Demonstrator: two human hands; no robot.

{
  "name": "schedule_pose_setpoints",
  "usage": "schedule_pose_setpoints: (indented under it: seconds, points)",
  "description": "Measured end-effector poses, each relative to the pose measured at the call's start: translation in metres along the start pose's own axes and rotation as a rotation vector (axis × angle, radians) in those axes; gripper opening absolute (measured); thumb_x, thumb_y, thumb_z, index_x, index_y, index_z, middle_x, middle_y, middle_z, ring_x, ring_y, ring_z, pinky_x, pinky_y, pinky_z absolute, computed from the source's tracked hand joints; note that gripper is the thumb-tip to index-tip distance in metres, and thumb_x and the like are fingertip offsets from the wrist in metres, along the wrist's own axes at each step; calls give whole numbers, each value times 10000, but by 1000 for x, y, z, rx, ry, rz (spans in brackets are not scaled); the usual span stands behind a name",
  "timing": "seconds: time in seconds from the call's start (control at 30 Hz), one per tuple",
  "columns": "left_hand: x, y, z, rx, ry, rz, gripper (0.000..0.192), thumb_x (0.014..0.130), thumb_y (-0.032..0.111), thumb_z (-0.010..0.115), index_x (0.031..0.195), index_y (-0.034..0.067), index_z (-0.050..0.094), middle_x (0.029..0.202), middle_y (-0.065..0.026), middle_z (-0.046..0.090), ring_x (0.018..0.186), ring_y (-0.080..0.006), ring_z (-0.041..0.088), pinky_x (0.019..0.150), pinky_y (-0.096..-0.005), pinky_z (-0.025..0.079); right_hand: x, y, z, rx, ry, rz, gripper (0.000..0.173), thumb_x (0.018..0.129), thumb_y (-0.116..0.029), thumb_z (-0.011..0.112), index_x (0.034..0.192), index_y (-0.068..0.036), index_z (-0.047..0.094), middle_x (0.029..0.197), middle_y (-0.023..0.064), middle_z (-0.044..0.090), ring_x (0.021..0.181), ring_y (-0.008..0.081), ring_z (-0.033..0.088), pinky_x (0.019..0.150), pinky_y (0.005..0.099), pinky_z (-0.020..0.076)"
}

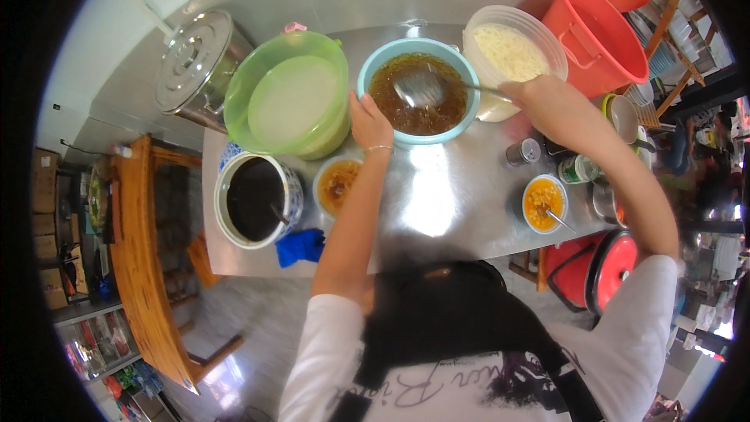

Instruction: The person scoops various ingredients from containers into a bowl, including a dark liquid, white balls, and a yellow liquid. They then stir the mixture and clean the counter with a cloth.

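Observation:
A light blue basin (472, 106) stands before me on the steel table, holding brown liquid (404, 115) with translucent strips in it. My right hand (542, 106) grips the handle of a metal ladle or skimmer (420, 87); its broad head is in the liquid. At the basin's left rim is my left hand (372, 123), fingers against the outer side. Below that forearm, partly covered by it, sits a bowl of strips in amber liquid (337, 186). A green basin (328, 139) of cloudy liquid is just left of my left hand. Beyond my right hand stands a clear plastic tub (554, 55) of pale shreds.
A lidded steel pot (190, 61), a patterned pot (288, 173) of dark liquid and a blue cloth (300, 247) are at left. At right are a red bucket (577, 35), a metal shaker (523, 152), a glass jar (577, 169) and a small bowl (526, 220) with a spoon.

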State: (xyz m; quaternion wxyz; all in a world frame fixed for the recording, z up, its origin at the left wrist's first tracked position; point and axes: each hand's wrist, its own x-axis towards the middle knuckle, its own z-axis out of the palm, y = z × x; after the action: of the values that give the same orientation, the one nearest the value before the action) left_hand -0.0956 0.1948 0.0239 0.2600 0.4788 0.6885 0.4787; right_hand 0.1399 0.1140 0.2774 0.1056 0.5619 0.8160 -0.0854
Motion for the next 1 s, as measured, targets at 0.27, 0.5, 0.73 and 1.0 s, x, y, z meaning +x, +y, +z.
schedule_pose_setpoints:
  seconds: [0.27,0.5,0.73,1.0]
  points:
    - [1,-3,1,-25,24,48,579,1046,399,350,1441,-20,413,1424,-243,497,1279,-414,497,1066,-461,390,-5,-1,11,-20,46,13,209,825,-68,628,1020,-20,686,801,217,674,807,375,681,705,464,538]
    - [1,-1,-1,-11,7,25,594,1042,418,361,1443,-17,410,1429,-240,491,1276,-417,497,1061,-461,394,-15,2,14,-97,51,39,259,851,-77,592,1094,-44,674,795,208,676,793,373,681,701,462,537]
    - [0,0,-2,4,5,18,585,1041,416,362,1445,-3,409,1420,-235,500,1265,-416,504,1043,-468,406,-25,7,26,-99,40,45,246,809,14,573,1036,4,668,772,208,672,768,364,692,687,449,564]
    - [2,-3,0,18,23,39,575,1039,403,377,1443,-5,407,1413,-243,502,1259,-414,509,1037,-465,412,-33,2,31,-147,151,73,290,824,13,549,1105,14,622,752,198,662,745,368,684,664,446,555]
